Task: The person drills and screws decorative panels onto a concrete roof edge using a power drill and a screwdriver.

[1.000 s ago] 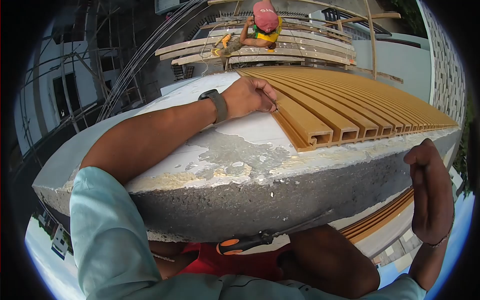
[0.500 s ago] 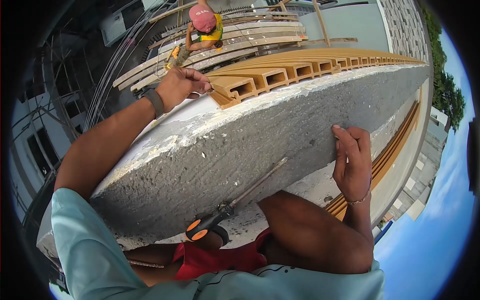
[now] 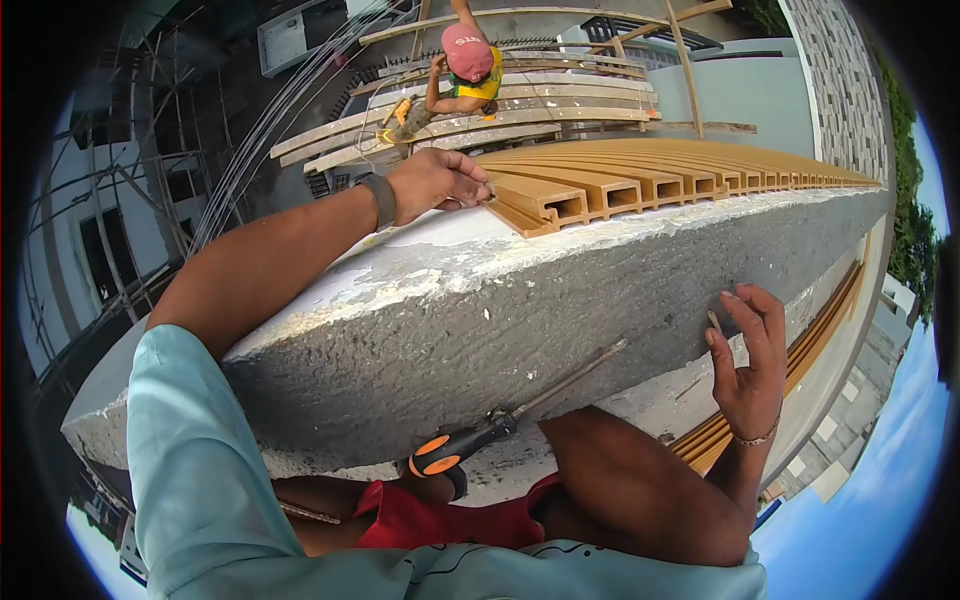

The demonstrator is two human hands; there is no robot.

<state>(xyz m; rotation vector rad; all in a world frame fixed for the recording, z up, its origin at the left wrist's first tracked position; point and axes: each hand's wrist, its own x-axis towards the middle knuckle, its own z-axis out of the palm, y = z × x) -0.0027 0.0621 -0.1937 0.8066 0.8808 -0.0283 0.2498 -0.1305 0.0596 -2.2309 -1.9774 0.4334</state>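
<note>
Panel [image 3: 625, 162] at one o'clock: left hand [image 3: 430, 187] narrowly pinches a small bit [image 3: 488, 191] at its edge, likely for precision; right hand [image 3: 752, 370], three o'clock, half-curled, its contents I can't tell.

Daylight falls on a rough grey concrete wall [image 3: 480, 330]. Past its far edge lies a platform of weathered wooden planks [image 3: 600, 115]; towards its right end rise a grey-and-white brick-patterned wall [image 3: 845, 100] and green trees [image 3: 910, 200]. Beyond its left end stands thin-poled scaffolding [image 3: 155, 140]. Blue sky [image 3: 860, 480] shows lower right.
</note>
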